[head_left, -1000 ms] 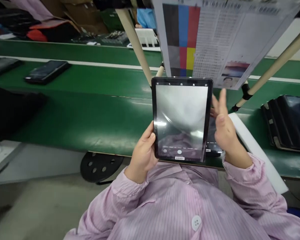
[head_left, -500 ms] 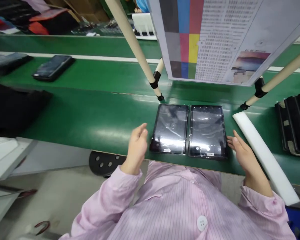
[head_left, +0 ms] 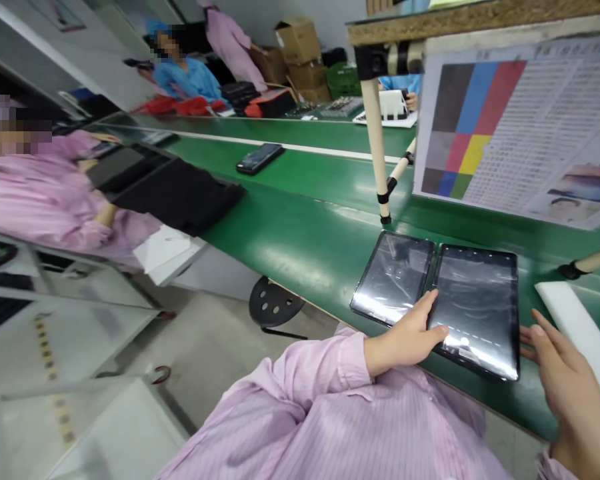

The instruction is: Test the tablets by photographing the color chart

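Note:
Two dark tablets with shiny film-like fronts lie side by side on the green bench, screens up. My left hand [head_left: 411,335] reaches across the lower part of the left tablet [head_left: 396,270]. Its fingertips are at the left edge of the right tablet [head_left: 480,293], and the thumb is over that tablet's lower left corner. The fingers are extended, thumb apart; nothing is gripped. At the right tablet's right edge is my right hand [head_left: 563,367], fingers apart and stretched toward the side. Whether those fingertips touch it I cannot tell.
A white foam strip [head_left: 587,333] lies right of the tablets. Behind them, a pole-legged stand holds a printed colour chart [head_left: 485,133]. Another dark device [head_left: 260,159] lies farther back on the bench. At left sits a co-worker in pink [head_left: 45,200] beside black material [head_left: 180,197].
My view has swung left, bringing co-workers into sight. My left hand has moved right, from beside the left tablet to the right tablet's left edge. My right hand remains by its right edge.

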Tool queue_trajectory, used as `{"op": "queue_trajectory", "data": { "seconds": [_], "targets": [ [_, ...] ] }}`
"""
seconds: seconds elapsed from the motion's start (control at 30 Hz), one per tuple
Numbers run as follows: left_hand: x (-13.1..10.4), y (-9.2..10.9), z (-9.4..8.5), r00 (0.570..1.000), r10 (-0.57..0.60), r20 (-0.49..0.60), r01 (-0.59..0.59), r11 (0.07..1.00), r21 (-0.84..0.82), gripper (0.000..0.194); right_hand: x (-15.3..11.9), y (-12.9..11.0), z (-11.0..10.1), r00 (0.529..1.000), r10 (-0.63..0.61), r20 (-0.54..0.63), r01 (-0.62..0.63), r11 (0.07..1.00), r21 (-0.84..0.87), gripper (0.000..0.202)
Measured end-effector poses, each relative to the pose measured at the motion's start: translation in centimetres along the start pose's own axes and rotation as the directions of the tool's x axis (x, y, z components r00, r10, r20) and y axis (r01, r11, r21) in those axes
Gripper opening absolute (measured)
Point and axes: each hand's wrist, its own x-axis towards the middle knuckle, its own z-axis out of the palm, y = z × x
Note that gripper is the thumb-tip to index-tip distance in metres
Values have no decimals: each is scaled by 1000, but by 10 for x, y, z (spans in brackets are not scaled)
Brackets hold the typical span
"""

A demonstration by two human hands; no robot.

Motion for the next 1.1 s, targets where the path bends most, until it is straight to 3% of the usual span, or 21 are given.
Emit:
{"op": "queue_trajectory", "data": {
  "seconds": [0.13, 0.27, 0.4, 0.53, 0.63, 0.7, 0.83, 0.9, 1.0, 1.1],
  "targets": [
    [5, -6, 6, 997, -69, -29, 58, 957, -284, 91, 2, -15, 21, 989, 51, 137, -76, 980, 183, 74],
    [5, -12, 10, 998, -9, -55, -10, 939, -345, 88, -6, -27, 33, 990, 42, 137, -71, 974, 213, 80],
    [-2, -9, 1, 977, 149, -153, -180, 960, -213, 87, -34, -40, 27, 990, -131, 45, 121, 975, 184, 87],
    [-12, 12, -14, 937, 338, -88, -344, 936, -72, 107, -67, -59, 34, 918, -397, 12, 388, 903, 185, 82],
    [-17, 28, -20, 854, 498, -149, -490, 867, 87, 113, -72, -72, 51, 864, -504, 6, 487, 837, 249, 94],
    [-20, 33, -23, 777, 587, -227, -544, 808, 228, 115, -66, -81, 61, 877, -476, 68, 443, 855, 269, 98],
    [-19, 30, -29, 657, 687, -311, -519, 711, 475, 119, -53, -99, 73, 879, -396, 267, 345, 913, 217, 111],
    [-16, 28, -31, 605, 723, -333, -501, 671, 547, 122, -49, -106, 77, 866, -409, 289, 360, 909, 209, 112],
    [-15, 28, -31, 559, 753, -348, -488, 638, 595, 127, -45, -109, 81, 869, -421, 261, 386, 905, 178, 115],
    [-16, 31, -30, 547, 757, -358, -456, 628, 631, 133, -38, -104, 80, 857, -449, 252, 460, 888, 15, 123]
  ]
}}
